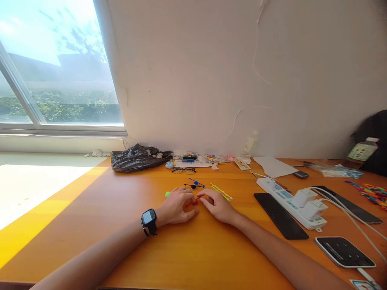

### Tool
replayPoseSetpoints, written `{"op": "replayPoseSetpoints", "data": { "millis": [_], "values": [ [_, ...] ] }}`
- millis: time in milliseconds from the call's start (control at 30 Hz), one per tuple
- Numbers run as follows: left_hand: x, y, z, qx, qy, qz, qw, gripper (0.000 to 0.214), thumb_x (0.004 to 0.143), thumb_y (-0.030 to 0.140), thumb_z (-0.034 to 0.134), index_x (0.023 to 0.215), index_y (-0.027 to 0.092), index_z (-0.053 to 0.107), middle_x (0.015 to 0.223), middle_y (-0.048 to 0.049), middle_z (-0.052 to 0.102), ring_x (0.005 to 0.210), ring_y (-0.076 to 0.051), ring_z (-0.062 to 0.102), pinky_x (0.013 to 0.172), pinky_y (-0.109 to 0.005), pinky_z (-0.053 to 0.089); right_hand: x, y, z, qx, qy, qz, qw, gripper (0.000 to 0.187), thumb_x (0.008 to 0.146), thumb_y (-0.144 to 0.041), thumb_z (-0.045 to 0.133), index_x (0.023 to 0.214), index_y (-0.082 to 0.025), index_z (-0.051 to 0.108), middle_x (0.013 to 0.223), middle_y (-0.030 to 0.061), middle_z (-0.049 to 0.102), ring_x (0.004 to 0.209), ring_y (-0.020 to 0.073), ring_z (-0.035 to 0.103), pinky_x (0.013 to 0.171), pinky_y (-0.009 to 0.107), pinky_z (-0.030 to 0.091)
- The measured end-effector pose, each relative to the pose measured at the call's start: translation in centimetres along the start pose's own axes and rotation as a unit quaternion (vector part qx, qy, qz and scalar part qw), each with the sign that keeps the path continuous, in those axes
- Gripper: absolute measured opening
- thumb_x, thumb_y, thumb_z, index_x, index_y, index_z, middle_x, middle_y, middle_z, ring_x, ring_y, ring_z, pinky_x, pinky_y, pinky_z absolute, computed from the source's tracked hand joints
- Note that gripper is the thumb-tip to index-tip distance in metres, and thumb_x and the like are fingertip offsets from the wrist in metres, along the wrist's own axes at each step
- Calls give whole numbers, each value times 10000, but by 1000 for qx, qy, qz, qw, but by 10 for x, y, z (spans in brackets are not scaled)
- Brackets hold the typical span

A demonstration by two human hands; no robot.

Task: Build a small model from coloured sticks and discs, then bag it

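Note:
My left hand [178, 206], with a black watch [149, 220] on its wrist, rests on the orange table [193, 249] with its fingers curled around a small red piece [193, 202]. My right hand [218, 205] meets it from the right, fingers pinched at the same red piece. Just beyond the hands lie a blue stick [196, 182], a black piece [193, 186], yellow and green sticks [221, 191] and a small green bit [167, 194].
A black plastic bag [137, 158], glasses [184, 170] and small clutter lie along the wall. To the right are a white power strip [292, 201] with plugs, several dark phones [279, 215], colourful sticks [375, 192] and a bottle [363, 150]. A window is at the left.

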State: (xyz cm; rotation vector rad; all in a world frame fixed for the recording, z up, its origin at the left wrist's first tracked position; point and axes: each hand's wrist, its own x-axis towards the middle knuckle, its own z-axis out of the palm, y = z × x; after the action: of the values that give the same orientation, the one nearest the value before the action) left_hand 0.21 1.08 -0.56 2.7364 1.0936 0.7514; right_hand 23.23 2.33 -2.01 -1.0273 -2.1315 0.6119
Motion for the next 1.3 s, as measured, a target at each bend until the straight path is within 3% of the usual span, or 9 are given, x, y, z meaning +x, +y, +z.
{"op": "replayPoseSetpoints", "data": {
  "millis": [200, 333, 500, 633, 867, 1100, 1300],
  "values": [
    [0, -1, 2, 10, 2, 6, 1000, 156, 865, 405, 665, 938, 269, 687, 1053, -57, 687, 1043, -278, 614, 852, -388, 486, -1, -1, 0, -1, -2, -3, 1000, 219, 955, -256, 560, 1084, -215, 732, 1059, 61, 730, 874, 209, 636, 840, 350, 491],
    [1, -3, 3, 9, 7, 16, 1000, 173, 860, 423, 677, 930, 265, 695, 1071, -71, 673, 1043, -285, 603, 880, -412, 484, 0, -1, 1, 14, 13, 16, 1000, 222, 963, -329, 570, 1058, -202, 727, 998, 58, 731, 790, 201, 632, 761, 336, 498],
    [2, -3, 3, 9, 9, 21, 1000, 210, 854, 446, 681, 953, 263, 706, 1103, -85, 649, 1075, -302, 584, 918, -440, 474, 5, 1, -3, 126, 5, 66, 990, 333, 995, -460, 518, 949, -184, 698, 765, 40, 705, 708, 210, 663, 703, 339, 519],
    [1, -1, -1, 0, 4, 23, 1000, 208, 865, 411, 657, 1017, 280, 716, 1142, -79, 644, 1105, -307, 565, 944, -448, 463, 5, -3, -4, 166, -14, 82, 983, 344, 972, -492, 555, 948, -177, 693, 711, 40, 706, 689, 222, 686, 717, 357, 533],
    [1, 0, -9, -17, -12, 15, 1000, 267, 968, 303, 459, 1019, 275, 719, 1138, -63, 666, 1079, -281, 564, 977, -447, 446, -6, -19, 1, 221, -92, 50, 970, 366, 988, -430, 551, 1266, -200, 612, 845, 45, 749, 824, 233, 732, 807, 365, 553],
    [0, 2, -12, -19, -10, 6, 1000, 277, 968, 282, 451, 1038, 293, 719, 1307, -36, 620, 1192, -289, 519, 1028, -467, 421, 0, -14, -5, 151, 3, 37, 988, 254, 972, -381, 545, 1115, -205, 660, 937, 77, 750, 894, 255, 715, 868, 405, 543],
    [-1, 1, -13, -8, -10, -1, 1000, 343, 972, 285, 421, 1121, 334, 726, 1430, -12, 554, 1260, -306, 474, 1079, -497, 384, -8, -19, 2, 226, -105, 63, 967, 347, 970, -350, 557, 1288, -214, 582, 877, 45, 759, 784, 217, 723, 791, 367, 561]
  ]
}}
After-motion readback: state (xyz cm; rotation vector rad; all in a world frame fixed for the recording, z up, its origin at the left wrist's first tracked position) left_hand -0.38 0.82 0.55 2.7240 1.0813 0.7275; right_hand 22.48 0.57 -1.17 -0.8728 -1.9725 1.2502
